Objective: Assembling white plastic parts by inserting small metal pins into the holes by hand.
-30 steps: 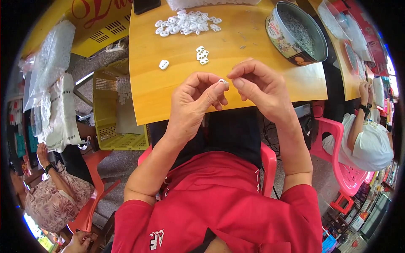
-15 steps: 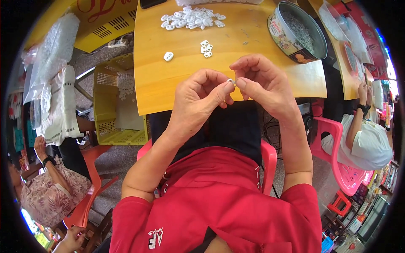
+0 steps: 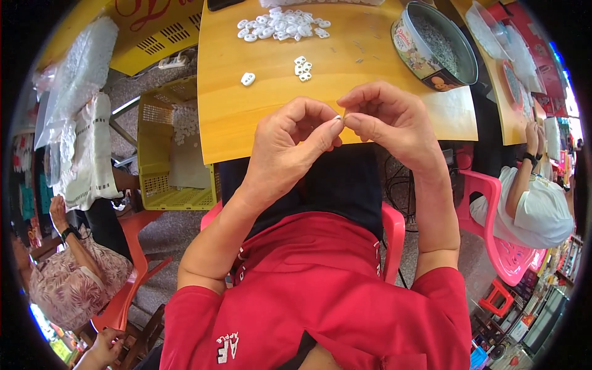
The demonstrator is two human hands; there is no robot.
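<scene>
My left hand point(image 3: 295, 134) is closed in a pinch over the table's near edge. Between its thumb and forefinger shows the rim of a small white plastic piece point(image 3: 338, 117), mostly covered by the fingertips. The thumb and forefinger of my right hand point(image 3: 398, 126) meet right beside it, pinched on something too small to make out. Farther off on the wooden table point(image 3: 246, 123) lie a single white two-holed plastic piece point(image 3: 248, 79) and a small cluster of similar pieces point(image 3: 303, 69). Behind them is a heap of white plastic pieces point(image 3: 283, 26).
A round tin point(image 3: 410, 58) holding many small metal bits stands at the table's right, with a few loose metal pins point(image 3: 359, 60) near it. A yellow plastic crate point(image 3: 176, 200) sits low at the left. Other people work on both sides; a pink chair point(image 3: 490, 222) is at right.
Both hands stay together over the table edge. My right thumb and fingertips have shifted slightly left and closed in against the white piece.
</scene>
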